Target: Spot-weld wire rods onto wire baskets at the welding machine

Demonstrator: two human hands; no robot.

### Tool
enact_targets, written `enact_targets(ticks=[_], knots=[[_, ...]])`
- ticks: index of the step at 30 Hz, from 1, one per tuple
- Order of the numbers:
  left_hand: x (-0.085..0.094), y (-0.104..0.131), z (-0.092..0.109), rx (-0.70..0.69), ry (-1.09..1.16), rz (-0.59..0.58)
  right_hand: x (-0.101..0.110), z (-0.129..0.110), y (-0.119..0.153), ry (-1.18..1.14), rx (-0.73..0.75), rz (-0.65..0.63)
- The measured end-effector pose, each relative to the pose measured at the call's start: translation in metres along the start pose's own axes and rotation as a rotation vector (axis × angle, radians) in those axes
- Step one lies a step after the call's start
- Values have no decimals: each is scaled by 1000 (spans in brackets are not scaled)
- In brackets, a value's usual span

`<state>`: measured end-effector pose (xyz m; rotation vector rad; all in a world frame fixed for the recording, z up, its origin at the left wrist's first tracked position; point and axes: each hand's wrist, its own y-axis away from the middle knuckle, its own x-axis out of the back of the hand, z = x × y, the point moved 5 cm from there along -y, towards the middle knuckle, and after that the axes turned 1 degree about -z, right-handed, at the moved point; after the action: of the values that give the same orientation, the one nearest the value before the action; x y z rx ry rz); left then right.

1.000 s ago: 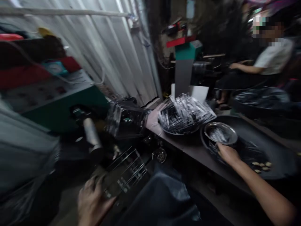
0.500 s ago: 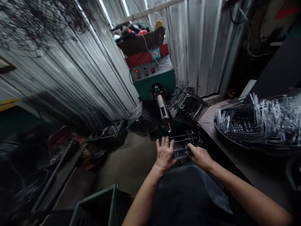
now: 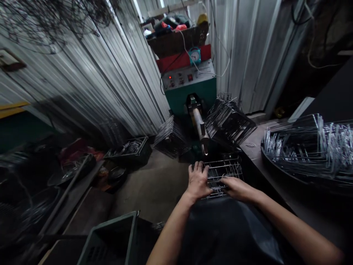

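A wire rack (image 3: 224, 169) of crossed metal rods lies in front of me, just under the tip of a welding machine's pale arm (image 3: 200, 127). My left hand (image 3: 198, 182) grips the rack's left end, fingers laid over its far rod and thumb toward the near side. Over the middle of the rack, my right hand (image 3: 239, 187) is closed in a pinch, with thumb and fingertips at the crossing wires. Whatever it pinches is too dark and small to name. A dark apron (image 3: 226, 232) covers my lap close below the rack.
Stacked wire frames flank the machine arm: one stack (image 3: 169, 138) left, another (image 3: 230, 121) right. A round tub (image 3: 271, 167) heaped with bent wire pieces stands at right. At lower left is a green crate (image 3: 114, 222); a smaller bin (image 3: 140, 156) sits farther back. The machine cabinet (image 3: 190, 90) has a lit red lamp.
The view has shifted, so the scene sits farther right. My right hand has moved slightly nearer my left over the rack, and the left thumb now reaches out more to the right.
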<state>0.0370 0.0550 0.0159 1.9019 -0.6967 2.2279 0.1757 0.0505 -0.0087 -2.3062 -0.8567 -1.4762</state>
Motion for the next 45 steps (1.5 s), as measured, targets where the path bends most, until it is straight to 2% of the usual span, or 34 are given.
enact_targets(ticks=[10, 16, 21, 26, 32, 37, 45], knots=[[-5, -6, -31, 30, 85, -24, 0, -13, -18, 240, -10, -25], [-9, -11, -52, 7, 132, -30, 1, -17, -27, 262, 40, 2], [-10, -17, -62, 9, 154, -32, 3, -9, -36, 271, 28, 32], [-12, -20, -66, 7, 145, -49, 0, -5, -43, 322, 28, 32], [-10, -19, -66, 5, 111, -77, -2, -13, -43, 381, 37, 2], [-8, -21, -67, -3, 123, -94, -1, -11, -43, 379, 55, 53], [-5, -21, -64, 3, 107, -81, 3, -12, -41, 397, 51, 24]])
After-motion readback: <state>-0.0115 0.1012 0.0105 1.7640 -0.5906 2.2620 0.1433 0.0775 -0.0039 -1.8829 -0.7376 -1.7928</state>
